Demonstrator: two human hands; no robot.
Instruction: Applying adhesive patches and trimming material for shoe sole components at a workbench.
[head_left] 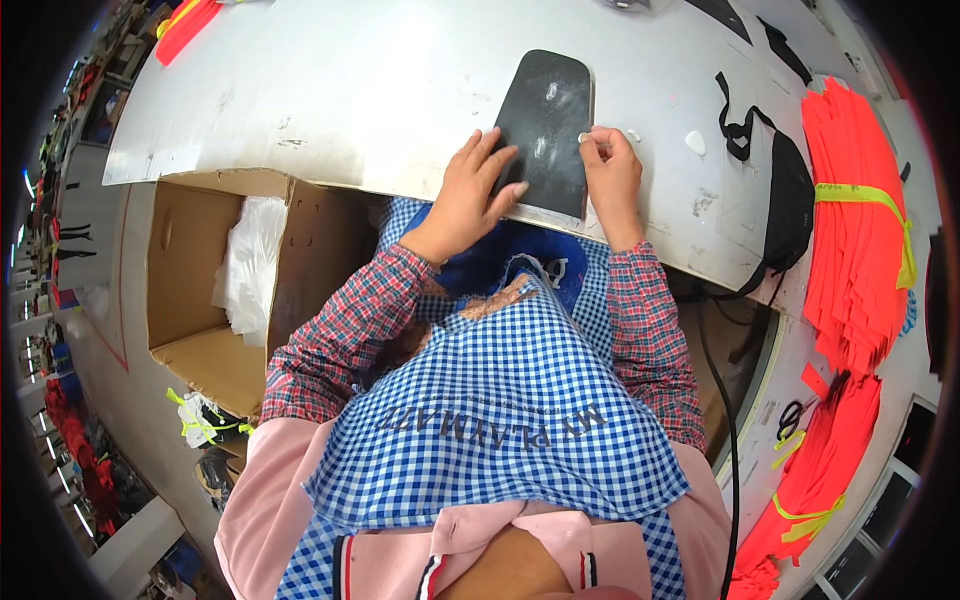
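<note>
A flat black tapered panel (548,125) with rounded far corners and pale smudges lies on the white table, its straight end near the front edge. A thin lighter edge shows along its right side. Over its lower left side rests my left hand (466,198), fingers apart and fingertips on or just above the surface. At the panel's right edge, my right hand (614,180) has thumb and forefinger pinched together. Whatever lies between those fingertips, if anything, is too small to make out.
The white table (330,90) carries a black strapped bag (787,200) and a small white piece (695,143) to the right. Below left stands an open cardboard box (190,270) with clear plastic bags (254,265). Orange-red bundles (850,240) tied with yellow bands hang at right; a black cable (733,430) trails down.
</note>
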